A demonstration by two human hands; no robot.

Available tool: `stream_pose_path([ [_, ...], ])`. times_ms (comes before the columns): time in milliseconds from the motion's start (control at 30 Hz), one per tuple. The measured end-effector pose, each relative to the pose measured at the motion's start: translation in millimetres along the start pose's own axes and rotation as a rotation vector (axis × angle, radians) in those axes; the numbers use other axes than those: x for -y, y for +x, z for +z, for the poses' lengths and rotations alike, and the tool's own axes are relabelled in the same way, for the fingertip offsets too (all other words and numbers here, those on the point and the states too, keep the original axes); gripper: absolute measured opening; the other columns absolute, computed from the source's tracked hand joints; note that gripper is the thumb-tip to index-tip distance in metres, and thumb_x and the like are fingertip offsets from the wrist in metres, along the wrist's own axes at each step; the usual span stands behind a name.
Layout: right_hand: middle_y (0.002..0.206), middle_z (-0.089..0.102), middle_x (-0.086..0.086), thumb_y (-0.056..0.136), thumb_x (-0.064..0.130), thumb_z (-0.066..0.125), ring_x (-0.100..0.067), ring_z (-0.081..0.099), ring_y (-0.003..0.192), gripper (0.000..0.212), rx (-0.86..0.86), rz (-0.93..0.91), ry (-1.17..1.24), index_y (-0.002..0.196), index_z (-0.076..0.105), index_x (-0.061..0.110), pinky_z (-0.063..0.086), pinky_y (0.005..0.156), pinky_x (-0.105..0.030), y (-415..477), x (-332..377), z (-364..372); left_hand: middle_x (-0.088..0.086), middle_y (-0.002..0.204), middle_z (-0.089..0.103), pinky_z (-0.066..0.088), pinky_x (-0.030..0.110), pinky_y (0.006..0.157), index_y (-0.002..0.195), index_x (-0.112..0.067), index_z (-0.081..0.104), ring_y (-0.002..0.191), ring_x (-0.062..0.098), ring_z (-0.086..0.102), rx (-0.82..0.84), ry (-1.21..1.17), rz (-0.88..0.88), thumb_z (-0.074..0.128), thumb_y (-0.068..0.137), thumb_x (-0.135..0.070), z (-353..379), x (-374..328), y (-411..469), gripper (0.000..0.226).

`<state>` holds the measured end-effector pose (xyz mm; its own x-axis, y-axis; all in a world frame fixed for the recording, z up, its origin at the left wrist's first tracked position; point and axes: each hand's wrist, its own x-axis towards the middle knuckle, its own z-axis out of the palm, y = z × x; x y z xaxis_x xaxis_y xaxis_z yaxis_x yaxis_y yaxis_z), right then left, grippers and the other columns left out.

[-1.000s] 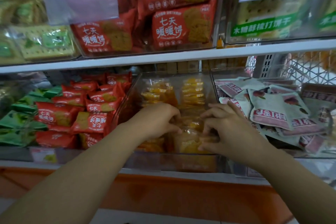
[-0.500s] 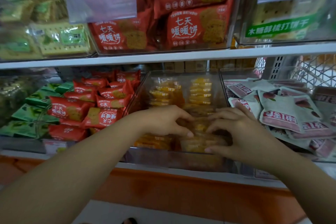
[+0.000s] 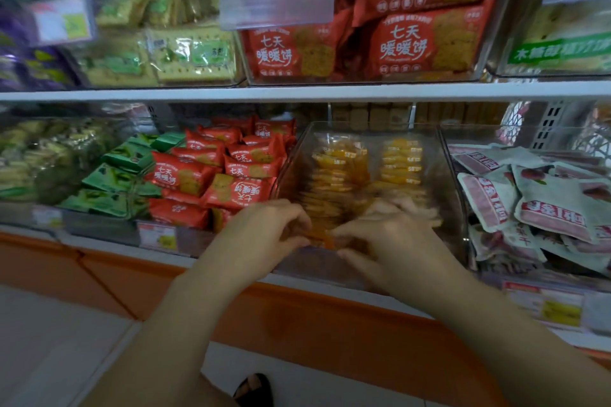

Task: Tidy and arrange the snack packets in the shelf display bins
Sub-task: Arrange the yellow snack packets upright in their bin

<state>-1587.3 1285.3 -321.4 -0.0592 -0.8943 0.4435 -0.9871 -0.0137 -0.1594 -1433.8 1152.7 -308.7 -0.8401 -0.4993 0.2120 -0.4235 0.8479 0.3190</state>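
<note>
Centrally in bin (image 3: pixel 373 127): hands (image 3: pixel 264 235) (image 3: pixel 398 243) on packets (image 3: pixel 332 190)

On my feed I count two bare hands, the left hand (image 3: pixel 264 235) and the right hand (image 3: pixel 393 241); two rows of yellow-orange clear-wrapped snack packets (image 3: pixel 337 165) in one clear plastic bin (image 3: pixel 373 126); three large red foil biscuit packs (image 3: pixel 423 43) overhead; one black sandal (image 3: pixel 254 388).

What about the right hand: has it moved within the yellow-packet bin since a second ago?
Yes. The right hand has shifted left, away from the right wall of the clear bin.
</note>
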Motion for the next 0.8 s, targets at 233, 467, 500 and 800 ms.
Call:
stream_pose_path([
  [233, 0.119, 0.06, 0.02, 0.089, 0.046, 0.051, -0.008, 0.045, 0.113, 0.033, 0.145, 0.062, -0.076, 0.121, 0.056, 0.038, 0.024, 0.098, -0.033, 17, 7, 9, -0.007, 0.094, 0.06, 0.048, 0.039, 0.077, 0.094, -0.023, 0.07, 0.089, 0.019, 0.055, -0.192, 0.092, 0.116, 0.072, 0.079, -0.024, 21, 15, -3, 0.015],
  [467, 0.068, 0.041, 0.027, 0.085, 0.031, 0.063, -0.004, 0.057, 0.084, 0.021, 0.074, 0.135, 0.005, 0.104, 0.055, 0.037, 0.02, 0.08, -0.024, 17, 8, 10, -0.008, 0.083, 0.062, 0.038, 0.03, 0.076, 0.08, -0.022, 0.067, 0.075, 0.015, 0.061, -0.282, 0.087, 0.233, 0.061, 0.076, -0.025, 24, 19, 1, 0.008],
  [500, 0.07, 0.045, 0.027, 0.084, 0.027, 0.064, -0.003, 0.056, 0.08, 0.019, 0.064, 0.146, 0.026, 0.098, 0.056, 0.035, 0.021, 0.08, -0.023, 17, 6, 11, -0.009, 0.084, 0.061, 0.036, 0.028, 0.079, 0.08, -0.023, 0.066, 0.075, 0.013, 0.06, -0.292, 0.077, 0.241, 0.059, 0.078, -0.027, 23, 21, 1, 0.008],
  [800, 0.076, 0.067, 0.014, 0.083, 0.015, 0.066, 0.003, 0.059, 0.075, 0.028, 0.091, 0.202, 0.156, 0.078, 0.051, 0.037, 0.037, 0.063, -0.002, 19, 1, 12, -0.012, 0.07, 0.056, 0.043, 0.019, 0.053, 0.09, -0.029, 0.044, 0.063, 0.001, 0.057, -0.641, -0.212, 0.014, 0.049, 0.095, -0.02, 5, 25, -9, 0.011],
])
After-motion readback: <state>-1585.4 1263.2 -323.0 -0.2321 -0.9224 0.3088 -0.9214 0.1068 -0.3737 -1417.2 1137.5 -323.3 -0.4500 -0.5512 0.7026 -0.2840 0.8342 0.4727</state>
